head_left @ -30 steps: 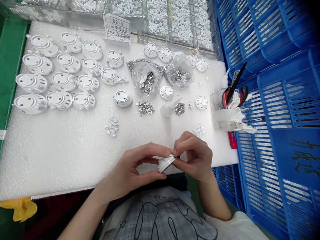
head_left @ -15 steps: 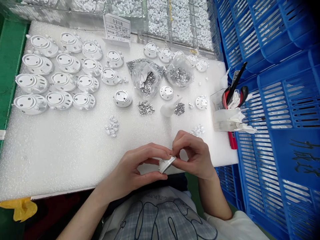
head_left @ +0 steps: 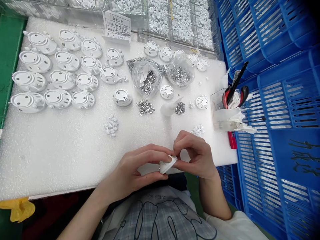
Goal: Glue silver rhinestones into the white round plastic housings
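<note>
A small white oval part (head_left: pixel 167 164) is held tilted near the front edge of the white foam board (head_left: pixel 75 143). My left hand (head_left: pixel 142 164) grips it from the left between thumb and fingers. At its right end, the pinched thumb and index finger of my right hand (head_left: pixel 193 153) touch it; whether they also hold something tiny is hidden. Beyond my hands lie a pile of small white pieces (head_left: pixel 111 126), another such pile (head_left: pixel 198 130), a heap of silver bits (head_left: pixel 145 107), a darker heap (head_left: pixel 179 108) and a white nozzle bottle (head_left: pixel 169 108).
Several white oval parts (head_left: pixel 60 80) stand in rows at the left. Two plastic bags (head_left: pixel 147 78) of metal bits lie mid-board. Compartment trays (head_left: pixel 160 21) line the back; a clear tool box (head_left: pixel 220 115) and blue crates (head_left: pixel 280 133) are at the right.
The held white part has turned slightly, showing more of its face. My right hand has shifted very slightly right. The view has moved a little.
</note>
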A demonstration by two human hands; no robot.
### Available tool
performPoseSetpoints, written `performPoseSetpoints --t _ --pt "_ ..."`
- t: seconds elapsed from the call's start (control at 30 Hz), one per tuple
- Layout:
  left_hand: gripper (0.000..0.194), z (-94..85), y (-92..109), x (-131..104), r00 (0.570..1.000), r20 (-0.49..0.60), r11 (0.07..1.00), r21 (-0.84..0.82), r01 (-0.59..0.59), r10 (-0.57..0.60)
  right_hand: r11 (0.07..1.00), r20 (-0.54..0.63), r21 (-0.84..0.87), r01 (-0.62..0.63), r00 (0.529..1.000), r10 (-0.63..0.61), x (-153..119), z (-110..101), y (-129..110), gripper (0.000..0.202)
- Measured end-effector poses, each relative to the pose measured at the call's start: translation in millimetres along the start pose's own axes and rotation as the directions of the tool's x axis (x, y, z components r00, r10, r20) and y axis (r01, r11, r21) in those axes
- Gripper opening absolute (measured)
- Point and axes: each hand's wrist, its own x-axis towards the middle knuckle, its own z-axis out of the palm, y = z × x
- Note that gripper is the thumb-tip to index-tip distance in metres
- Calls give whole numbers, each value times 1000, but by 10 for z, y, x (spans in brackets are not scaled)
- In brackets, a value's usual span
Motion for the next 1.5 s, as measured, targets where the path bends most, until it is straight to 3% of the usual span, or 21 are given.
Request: performPoseSetpoints --t 0.37,0.8,1.03,1.5 --pt "39 -4 -12 -5 999 25 997 61 -38 36 999 -51 -8 -35 998 34 -63 17 65 19" --pt "32 2 37 42 996 -13 996 -15 90 -90 998 -117 -55 -6 993 0 -56 53 65 17" --pt "45 -16 30 25 997 -10 996 40 76 -75 1000 -115 -21 -8 993 6 -59 60 72 18" --pt "42 -1 13 -3 998 -37 995 83 58 -55 999 -116 -42 9 993 -14 -64 73 84 18"
